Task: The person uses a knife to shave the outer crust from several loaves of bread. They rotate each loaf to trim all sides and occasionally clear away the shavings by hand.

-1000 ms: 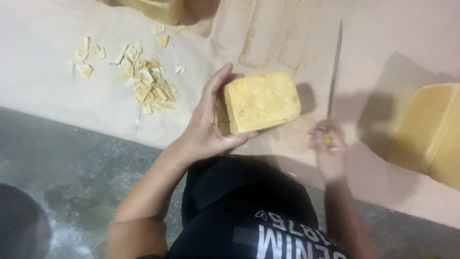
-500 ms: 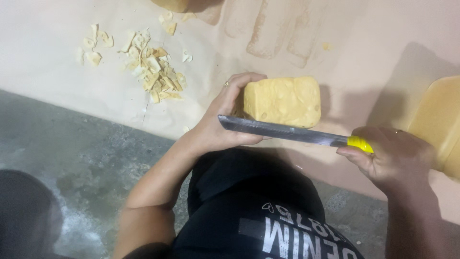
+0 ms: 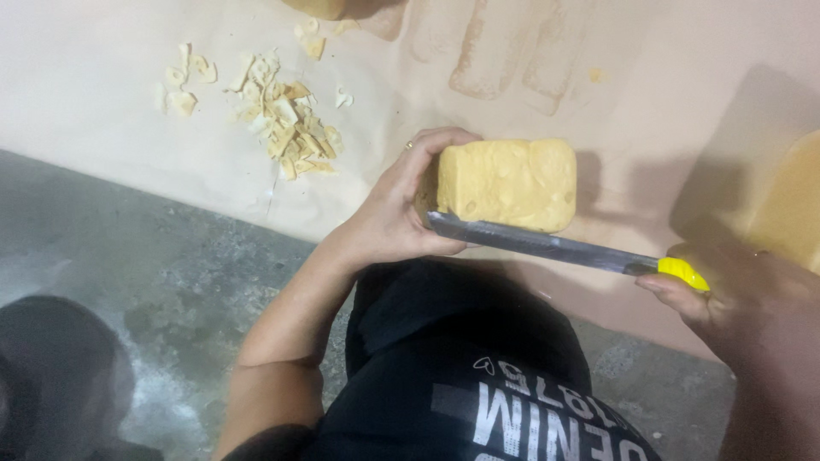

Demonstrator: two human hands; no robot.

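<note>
Now, line by line:

Left hand: the left hand (image 3: 395,213) is gripping the left end of a yellow block (image 3: 507,183), fingers curling over its top edge and thumb lying along the lower side; a ring is showing on 1 finger.

Right hand: the right hand (image 3: 741,288) is closing around the yellow handle (image 3: 682,272) of a long knife (image 3: 547,244), at the right of the view.

Yellow block: it is sitting on the pale paper sheet (image 3: 111,137), just in front of the person's lap, its pitted face turning toward the camera.

Knife: the blade is lying nearly flat along the block's lower near edge, its tip reaching the left thumb; whether it is biting into the block cannot be told.

Shavings: a heap of pale shavings (image 3: 286,124) is lying on the sheet, well apart to the upper left of the block.

Other blocks: 1 larger yellow block (image 3: 790,205) is standing at the right edge, and part of another (image 3: 320,7) is showing at the top edge.

Floor: grey concrete floor (image 3: 154,282) is running below the sheet's edge.

Clothing: the person is wearing a black shirt (image 3: 478,367) with pale lettering.
</note>
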